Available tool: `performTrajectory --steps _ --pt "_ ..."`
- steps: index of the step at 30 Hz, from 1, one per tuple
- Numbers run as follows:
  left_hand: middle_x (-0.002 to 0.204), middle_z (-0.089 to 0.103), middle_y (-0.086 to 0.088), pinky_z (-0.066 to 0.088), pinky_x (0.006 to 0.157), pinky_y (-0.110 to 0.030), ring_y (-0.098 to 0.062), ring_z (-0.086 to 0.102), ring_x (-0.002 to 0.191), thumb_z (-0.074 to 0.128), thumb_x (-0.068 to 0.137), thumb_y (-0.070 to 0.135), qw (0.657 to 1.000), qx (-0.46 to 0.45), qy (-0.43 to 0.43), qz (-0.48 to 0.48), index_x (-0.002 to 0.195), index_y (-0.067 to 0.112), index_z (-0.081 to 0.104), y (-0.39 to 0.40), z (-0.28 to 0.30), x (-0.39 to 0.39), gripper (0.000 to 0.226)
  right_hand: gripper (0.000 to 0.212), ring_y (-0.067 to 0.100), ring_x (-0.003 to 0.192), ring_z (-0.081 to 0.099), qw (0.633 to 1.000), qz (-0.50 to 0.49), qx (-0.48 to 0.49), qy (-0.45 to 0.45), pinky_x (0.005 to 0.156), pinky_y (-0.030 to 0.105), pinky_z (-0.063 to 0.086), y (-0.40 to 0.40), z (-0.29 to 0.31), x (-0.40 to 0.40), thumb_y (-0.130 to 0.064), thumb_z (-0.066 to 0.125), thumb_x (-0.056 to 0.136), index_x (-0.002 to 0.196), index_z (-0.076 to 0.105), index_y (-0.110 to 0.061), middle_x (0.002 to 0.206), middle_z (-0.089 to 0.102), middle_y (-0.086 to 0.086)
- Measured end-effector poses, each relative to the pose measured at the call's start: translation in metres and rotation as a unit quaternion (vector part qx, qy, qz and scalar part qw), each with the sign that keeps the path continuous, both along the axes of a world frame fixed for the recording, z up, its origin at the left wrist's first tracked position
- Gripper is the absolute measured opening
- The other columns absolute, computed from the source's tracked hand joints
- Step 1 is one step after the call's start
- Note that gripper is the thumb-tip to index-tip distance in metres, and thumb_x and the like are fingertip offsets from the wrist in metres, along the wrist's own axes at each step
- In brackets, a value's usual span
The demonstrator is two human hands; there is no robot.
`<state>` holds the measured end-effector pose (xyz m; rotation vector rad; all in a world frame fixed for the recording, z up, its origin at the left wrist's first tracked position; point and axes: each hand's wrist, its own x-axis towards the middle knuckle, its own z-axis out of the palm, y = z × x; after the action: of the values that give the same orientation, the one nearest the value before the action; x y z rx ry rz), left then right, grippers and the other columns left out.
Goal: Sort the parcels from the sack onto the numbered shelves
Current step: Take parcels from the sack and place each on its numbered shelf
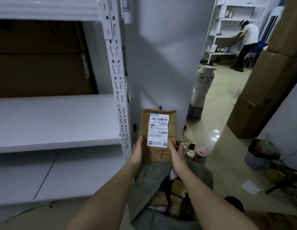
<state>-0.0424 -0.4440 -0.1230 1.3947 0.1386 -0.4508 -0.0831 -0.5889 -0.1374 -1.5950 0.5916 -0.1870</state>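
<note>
At the far left stands a white metal shelving unit (116,83), its middle shelf board (58,123) bare and pale, with brown cardboard showing dimly behind it in the bay above. Just right of the slotted upright, the left hand (137,154) holds the lower left edge of a flat brown parcel (172,125), thumb lying up along the front and the fingers wrapped behind it. The parcel is held upright in front of the grey wall, above the sack, its white shipping label (158,130) facing the camera with a barcode and the printed code "501E" readable near the top. The right hand (176,154) grips the parcel's lower right edge, thumb pressed on the label's bottom corner and the fingers curled round the side. Directly below the two hands the grey sack (144,183) sits open on the floor, with several more brown taped parcels (176,193) lying inside its mouth. Further right a tall plush alpaca toy (202,90) stands by the wall's corner, then stacked cardboard boxes (264,90) rise along the right side. In the far room a second person (245,44) bends toward another white shelf, possibly reaching into it, though the blur there makes that unclear.
</note>
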Motion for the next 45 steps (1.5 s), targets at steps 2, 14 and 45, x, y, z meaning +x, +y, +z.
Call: performTrajectory --steps 2,14,45 --pt "0.118 0.064 -0.001 0.051 0.083 -0.029 -0.017 0.062 0.104 0.031 0.098 0.056 0.999 0.010 -0.018 0.026 0.123 0.021 0.056 0.014 0.006 -0.018 0.050 0.063 0.027 0.124 0.049 0.999 0.023 -0.034 -0.002 0.106 0.048 0.038 0.014 0.008 -0.012 -0.058 0.050 0.091 0.141 0.036 -0.023 0.136 0.051 0.001" --pt "0.124 0.064 0.005 0.045 0.105 -0.043 -0.018 0.059 0.116 0.043 0.077 0.074 0.979 0.010 -0.076 0.189 0.131 0.028 0.054 0.130 0.031 -0.057 0.072 0.059 0.022 0.118 0.054 0.989 0.108 -0.078 -0.069 0.087 0.032 0.041 0.124 0.051 -0.035 -0.058 0.042 0.094 0.139 0.041 -0.021 0.135 0.053 0.000" --pt "0.120 0.066 0.003 0.048 0.094 -0.039 -0.019 0.062 0.110 0.043 0.075 0.074 0.875 -0.006 -0.177 0.451 0.126 0.033 0.056 0.718 0.163 -0.008 0.067 0.049 0.020 0.115 0.055 0.921 0.304 -0.056 -0.238 0.092 0.035 0.043 0.726 0.181 0.086 -0.059 0.042 0.094 0.131 0.048 -0.028 0.130 0.057 -0.003"
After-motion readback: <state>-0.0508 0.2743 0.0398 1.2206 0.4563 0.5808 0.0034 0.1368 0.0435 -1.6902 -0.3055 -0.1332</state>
